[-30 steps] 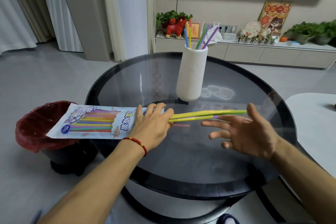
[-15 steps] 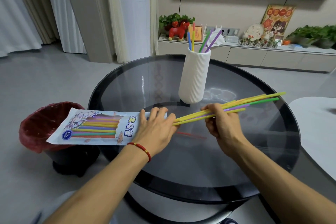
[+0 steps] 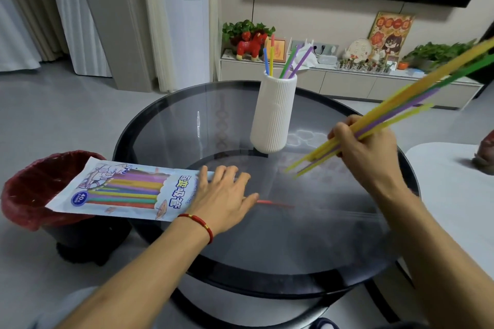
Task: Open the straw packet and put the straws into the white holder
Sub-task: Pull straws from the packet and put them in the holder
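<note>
The right hand (image 3: 366, 149) grips a light, springy bundle of straws (image 3: 395, 112) near its lower ends, right of the white holder (image 3: 274, 115), while the flat left hand (image 3: 224, 195) presses the slippery packet (image 3: 120, 189) down.

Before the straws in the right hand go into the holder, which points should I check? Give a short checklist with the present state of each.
1. Right hand grips the straw bundle: ok.
2. Bundle ends even: not ok, lower tips fan out.
3. Holder upright on the table: ok.
4. Room in the holder: cannot tell; a few straws already stand inside.
5. Left hand presses the packet flat: ok.
6. Red straw lies loose on the table: not ok.
</note>
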`<state>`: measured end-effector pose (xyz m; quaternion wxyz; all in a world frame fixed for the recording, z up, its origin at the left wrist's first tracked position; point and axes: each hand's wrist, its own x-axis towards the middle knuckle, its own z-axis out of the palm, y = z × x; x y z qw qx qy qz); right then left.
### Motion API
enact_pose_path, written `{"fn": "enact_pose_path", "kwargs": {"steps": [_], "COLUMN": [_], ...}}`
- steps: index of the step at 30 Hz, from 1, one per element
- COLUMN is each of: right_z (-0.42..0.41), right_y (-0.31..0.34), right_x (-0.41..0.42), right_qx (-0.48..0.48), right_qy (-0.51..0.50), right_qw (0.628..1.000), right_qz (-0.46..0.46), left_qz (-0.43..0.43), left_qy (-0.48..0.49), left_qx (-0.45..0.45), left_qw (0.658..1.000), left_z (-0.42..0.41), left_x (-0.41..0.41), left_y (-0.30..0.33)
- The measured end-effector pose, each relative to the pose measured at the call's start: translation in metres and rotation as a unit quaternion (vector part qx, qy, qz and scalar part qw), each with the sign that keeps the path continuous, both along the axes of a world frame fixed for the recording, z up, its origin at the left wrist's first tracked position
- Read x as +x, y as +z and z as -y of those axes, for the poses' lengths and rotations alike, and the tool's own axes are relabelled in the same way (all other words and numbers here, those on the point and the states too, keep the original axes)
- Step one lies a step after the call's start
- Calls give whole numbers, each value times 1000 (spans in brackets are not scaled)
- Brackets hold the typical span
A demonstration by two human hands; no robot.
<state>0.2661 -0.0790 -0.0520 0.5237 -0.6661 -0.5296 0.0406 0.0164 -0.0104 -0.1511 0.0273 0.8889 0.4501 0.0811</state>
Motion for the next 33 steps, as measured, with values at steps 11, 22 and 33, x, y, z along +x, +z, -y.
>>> {"fn": "enact_pose_path", "kwargs": {"steps": [11,22,33], "right_z": [-20,-20,-19], "right_y": [-43,-56,-64], "right_x": [-2,-2,-5], "right_qx": [-211,-197,-184], "right_qy": [41,40,38], "right_qw": [956,963,970], "right_qz": [201,179,152], "left_qz": [-35,-38,-34], "left_qy": [-7,-6,-12], "left_qx": [-12,-14,-19], "left_qw": [999,999,999], "left_z": [2,3,5], "left_x": [2,4,6], "left_y": [-3,-1,-2]}}
